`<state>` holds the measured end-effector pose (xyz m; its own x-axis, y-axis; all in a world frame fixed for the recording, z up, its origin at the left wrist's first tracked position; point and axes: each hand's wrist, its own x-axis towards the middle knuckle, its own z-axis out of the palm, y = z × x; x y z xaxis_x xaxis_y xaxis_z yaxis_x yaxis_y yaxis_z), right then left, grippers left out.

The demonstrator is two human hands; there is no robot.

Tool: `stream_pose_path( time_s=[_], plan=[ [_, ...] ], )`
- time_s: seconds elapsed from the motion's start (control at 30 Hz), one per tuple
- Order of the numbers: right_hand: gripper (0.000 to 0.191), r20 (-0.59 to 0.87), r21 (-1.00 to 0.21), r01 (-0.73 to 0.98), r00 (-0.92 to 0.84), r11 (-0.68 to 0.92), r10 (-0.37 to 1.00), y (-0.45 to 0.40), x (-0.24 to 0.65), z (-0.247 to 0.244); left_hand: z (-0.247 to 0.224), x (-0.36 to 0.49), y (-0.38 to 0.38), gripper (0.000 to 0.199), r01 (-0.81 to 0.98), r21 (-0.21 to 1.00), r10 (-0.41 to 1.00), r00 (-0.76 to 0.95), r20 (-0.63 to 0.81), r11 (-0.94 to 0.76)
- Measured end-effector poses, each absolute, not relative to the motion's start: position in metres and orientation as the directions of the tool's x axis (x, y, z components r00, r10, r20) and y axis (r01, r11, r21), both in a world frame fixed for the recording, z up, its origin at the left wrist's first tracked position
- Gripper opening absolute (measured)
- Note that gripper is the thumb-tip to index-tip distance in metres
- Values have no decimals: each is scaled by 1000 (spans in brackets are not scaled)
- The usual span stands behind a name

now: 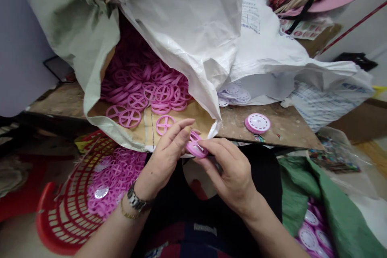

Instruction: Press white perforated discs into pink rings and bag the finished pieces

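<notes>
Navy-and-red clothing [187, 246] sits closest, with bare forearms [272, 225] reaching up from between four and five and between seven and eight o'clock. At the centre of the dial, by the near edge of the surface [290, 125], the left hand [171, 141] pinches a pink wheel [196, 152] from ten o'clock, while the right hand [231, 169] grips its rim from four; both are grasping that one piece. Something pale shows inside it, too covered by fingers to make out. To do this well, I'd keep the wheel level, steady it with the left and press evenly with the right, so nothing tilts or strains a spoke.

On the surface at two o'clock lies a pink-rimmed white disc [259, 122]. At eleven, a big white sack [187, 20] gapes around heaped pink wheels [136, 80]. White discs [236, 93] show in a bag mouth at one. Off the surface, a red basket [46, 209] of pink pieces stands at eight, and a green sack [335, 201] holds more rimmed discs at four.
</notes>
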<state>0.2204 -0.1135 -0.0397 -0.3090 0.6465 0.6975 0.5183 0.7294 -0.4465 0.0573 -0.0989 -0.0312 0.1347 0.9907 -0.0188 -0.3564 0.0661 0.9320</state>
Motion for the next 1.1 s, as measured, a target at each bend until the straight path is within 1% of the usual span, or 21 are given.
stream_pose_path(
  time_s=[0.07,0.13,0.2,0.27,0.37,0.47,0.53,0.6,0.63,0.7,0.77,0.83,0.93,1.0,1.1],
  plan=[
    [18,678,-524,500,-246,690,693,-112,223,-41,-36,58,-99,43,-322,945,986,165,6,48],
    [16,611,-658,451,-147,603,778,-110,227,-41,-38,58,-99,37,-290,957,982,185,35,20],
    [14,511,-789,361,-61,497,857,-107,229,-41,-39,60,-98,31,-247,969,976,215,45,10],
    [16,411,-883,239,-24,405,911,-104,230,-41,-38,63,-97,28,-207,978,967,253,42,12],
    [17,299,-949,88,-34,301,953,-102,229,-39,-38,67,-95,27,-184,983,956,291,31,24],
    [16,277,-959,45,-47,279,960,-101,230,-40,-39,68,-95,29,-209,976,957,291,-1,64],
    [13,332,-939,91,-21,333,943,-102,233,-41,-40,67,-95,36,-249,961,961,273,-52,123],
    [11,457,-871,203,5,447,889,-103,238,-42,-41,65,-94,44,-299,936,958,270,-102,184],
    [12,536,-812,268,-7,518,844,-103,241,-42,-41,64,-94,47,-325,921,951,286,-120,215],
    [18,675,-658,373,-92,654,732,-103,245,-42,-42,61,-93,48,-376,884,924,357,-139,278],
    [22,746,-515,424,-206,745,633,-102,248,-40,-42,59,-92,46,-421,845,889,440,-129,331],
    [22,767,-423,452,-284,786,576,-100,249,-39,-40,58,-92,41,-448,823,871,479,-110,350],
    [23,763,-337,484,-362,808,536,-97,249,-40,-37,57,-92,34,-460,823,881,463,-97,332],
    [26,756,-301,495,-397,815,520,-97,248,-41,-36,56,-92,27,-447,835,892,440,-107,321],
    [35,764,-297,488,-395,821,511,-100,249,-43,-36,56,-90,19,-427,857,917,382,-119,289]
  ],
)
